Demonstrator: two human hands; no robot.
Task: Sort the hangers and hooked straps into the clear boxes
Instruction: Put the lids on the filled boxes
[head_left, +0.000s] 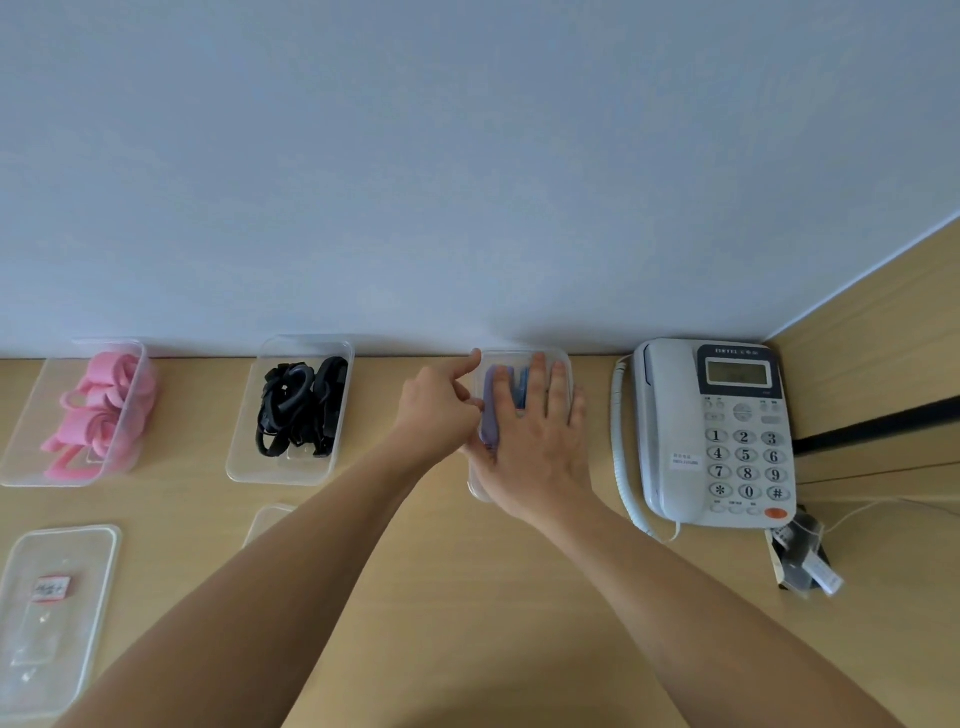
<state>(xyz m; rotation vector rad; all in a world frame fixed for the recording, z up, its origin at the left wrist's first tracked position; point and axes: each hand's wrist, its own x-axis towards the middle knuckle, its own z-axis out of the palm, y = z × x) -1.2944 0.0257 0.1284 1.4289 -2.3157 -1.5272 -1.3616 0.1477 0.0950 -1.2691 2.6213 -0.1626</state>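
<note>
pink box (31, 467): upper-left of frame on the counter (467, 597), against the wall, open top; pink hangers (111, 405) piled inside.
loose lid (78, 545): lower left, flat on counter; red-edged label (51, 588) with handwriting, too blurred to read.
black box (244, 467): left of centre, open top; black hooked straps (301, 410) tangled inside.
second lid (265, 522): just below black box, mostly hidden by the left forearm.
left hand (439, 410): at the left rim of the third box; index straight toward the wall, other fingers curled. Cannot tell if they pinch the rim.
third box (563, 358): centre-right, right under both hands; long axis runs toward the wall, up-down in frame. Lid on or off: cannot tell.
purple piece (491, 410): inside third box, lies along the box's long axis, a blue bit beside it, seen between fingers.
right hand (535, 441): flat on top of third box, fingers straight and spread, pointing to the wall; the nearer hand, covers most of it.
key relation: likely pressing down; push goes straight below the right palm, left hand steadies the side.
phone (670, 431): right of frame; keys 1–9, *, 0, # readable; brand line above display and white sticker too small to read.
</note>
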